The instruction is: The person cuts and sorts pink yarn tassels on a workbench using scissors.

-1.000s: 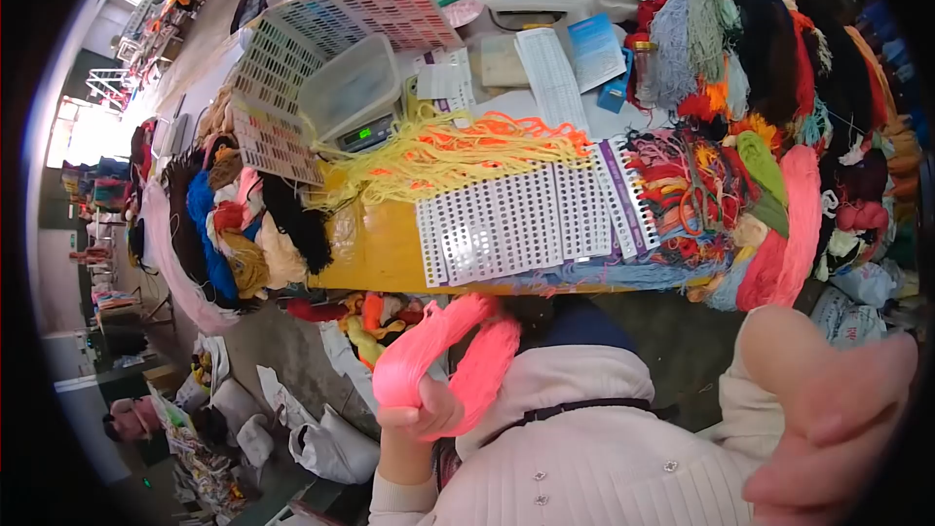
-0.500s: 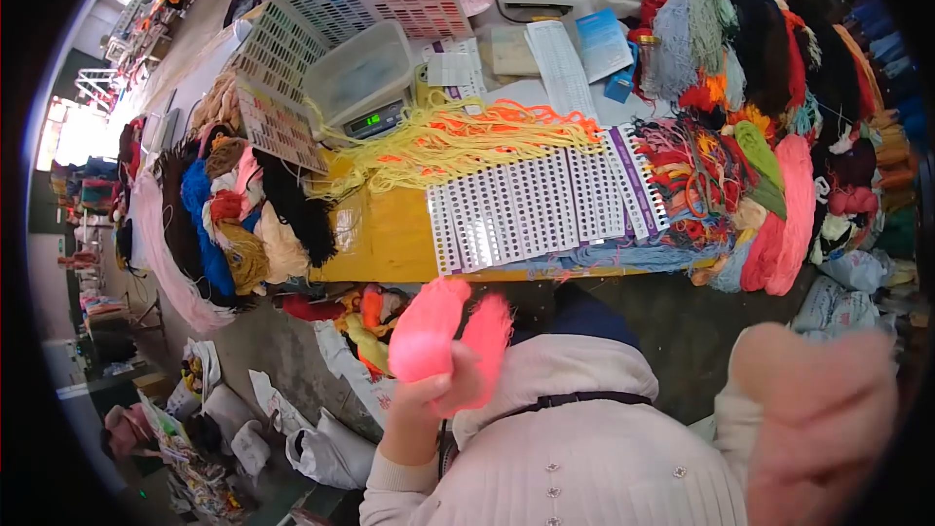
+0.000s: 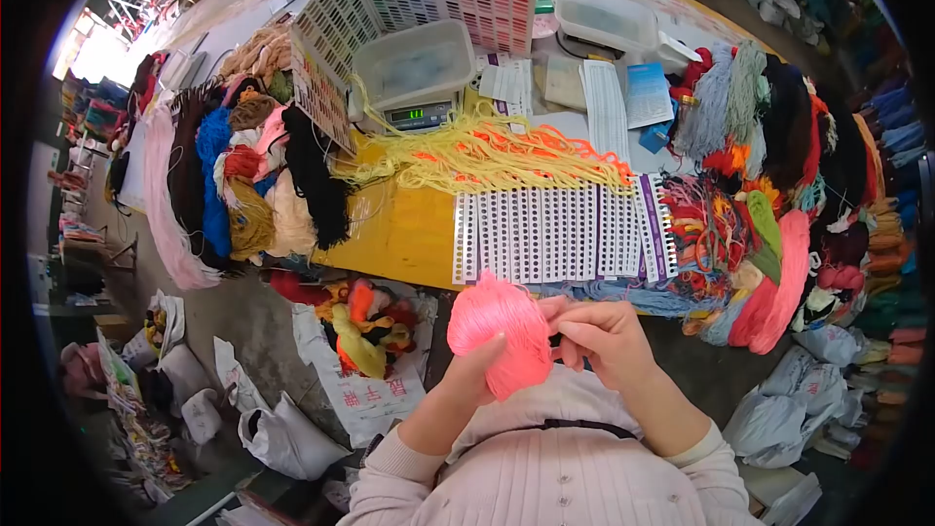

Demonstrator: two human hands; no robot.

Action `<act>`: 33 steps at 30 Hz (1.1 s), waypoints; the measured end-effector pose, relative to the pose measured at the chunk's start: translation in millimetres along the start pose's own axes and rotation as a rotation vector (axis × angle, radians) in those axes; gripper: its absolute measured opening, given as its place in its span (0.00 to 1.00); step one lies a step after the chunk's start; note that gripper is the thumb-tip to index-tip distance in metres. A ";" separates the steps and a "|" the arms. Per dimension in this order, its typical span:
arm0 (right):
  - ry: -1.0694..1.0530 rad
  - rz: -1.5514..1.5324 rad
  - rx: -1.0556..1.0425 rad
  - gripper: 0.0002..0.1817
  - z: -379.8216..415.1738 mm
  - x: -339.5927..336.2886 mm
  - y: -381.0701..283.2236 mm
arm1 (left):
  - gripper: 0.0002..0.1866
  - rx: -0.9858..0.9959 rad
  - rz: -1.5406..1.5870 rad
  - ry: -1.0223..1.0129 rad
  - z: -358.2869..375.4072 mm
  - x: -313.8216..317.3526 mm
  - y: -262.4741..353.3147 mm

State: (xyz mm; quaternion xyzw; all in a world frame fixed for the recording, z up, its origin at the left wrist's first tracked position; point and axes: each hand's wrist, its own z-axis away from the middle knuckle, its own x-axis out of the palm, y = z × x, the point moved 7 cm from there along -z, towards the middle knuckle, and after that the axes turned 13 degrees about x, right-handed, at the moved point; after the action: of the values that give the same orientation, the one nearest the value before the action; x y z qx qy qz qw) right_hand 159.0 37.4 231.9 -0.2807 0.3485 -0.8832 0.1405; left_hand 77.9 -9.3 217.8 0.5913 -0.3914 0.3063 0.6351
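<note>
A bright pink skein of yarn (image 3: 500, 333) is gripped in my left hand (image 3: 469, 370), thumb across its front, just off the table's front edge. My right hand (image 3: 606, 343) is at the skein's right side with thumb and forefinger pinched together. Whatever lies in that pinch is too small to make out. Beyond the skein lie white perforated cards (image 3: 545, 234) in an overlapping row. Behind them stretches a bundle of yellow and orange yarn (image 3: 497, 151).
A scale (image 3: 419, 115) with a clear tub (image 3: 414, 63) stands before a colour chart (image 3: 390, 0). Yarn skeins (image 3: 243, 175) fill the table's left end; more, including a pink one (image 3: 784, 282), hang at the right. White sacks (image 3: 287, 438) lie on the floor.
The pink skein has moved right and now hangs as one bundle in my left hand. My right hand has come in from the far right to the skein, its fingers now pinched.
</note>
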 end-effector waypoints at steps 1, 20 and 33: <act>-0.013 -0.039 0.017 0.05 -0.3 0.3 3.0 | 0.41 -0.002 -0.003 -0.031 1.3 -0.6 -1.3; -0.084 -0.144 -0.076 0.06 9.8 9.3 2.1 | 0.27 -0.057 0.042 0.205 7.1 -0.3 -9.8; -0.131 -0.098 0.020 0.06 9.5 -1.4 8.2 | 0.21 -0.013 0.213 0.273 5.1 -6.4 -14.9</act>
State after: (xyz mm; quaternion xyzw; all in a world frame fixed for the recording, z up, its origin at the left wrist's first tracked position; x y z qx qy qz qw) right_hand 166.2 27.1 231.4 -0.3533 0.3158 -0.8720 0.1225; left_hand 86.7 -15.6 204.7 0.4955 -0.3638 0.4468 0.6500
